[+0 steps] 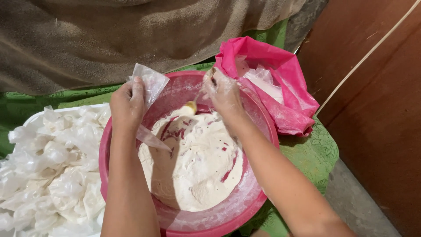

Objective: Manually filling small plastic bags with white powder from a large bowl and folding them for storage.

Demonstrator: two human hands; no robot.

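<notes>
Holding a clear bag [147, 87], pinched shut, left hand [128, 103] hovers over the pink basin's [258, 193] left rim. Right hand [222, 90], closed on a spoon [191, 106], dips into white batter [197, 162]. Filled bags [48, 166] lie at the table's left edge.

green tablecloth [322, 153] | brown wooden wall [377, 101] | grey concrete floor [357, 199]

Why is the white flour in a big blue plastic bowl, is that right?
Not quite. The head view shows the white flour in a big round pink plastic bowl, not a blue one. It sits on the green patterned cloth.
</notes>
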